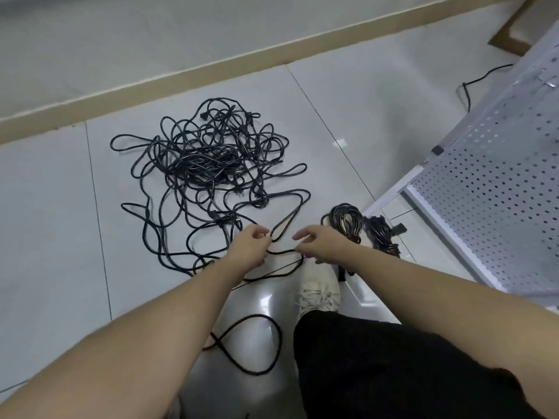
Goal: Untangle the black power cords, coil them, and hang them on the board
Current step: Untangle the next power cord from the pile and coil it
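Note:
A big tangle of black power cords [208, 164] lies spread on the white tiled floor ahead of me. One black cord [282, 251] runs between my two hands, just above the floor. My left hand [249, 246] grips that cord with curled fingers. My right hand [320, 243] pinches the same cord a short way to the right. A loop of this cord [257, 343] trails down on the floor between my arms. The white perforated board [490, 189] stands at the right.
Two coiled black cords [348, 220] [382, 234] lie on the floor by the board's foot. My white shoe [319, 290] and black trouser leg [393, 367] are below my right hand. A beige skirting strip [211, 65] runs along the wall behind the tangle.

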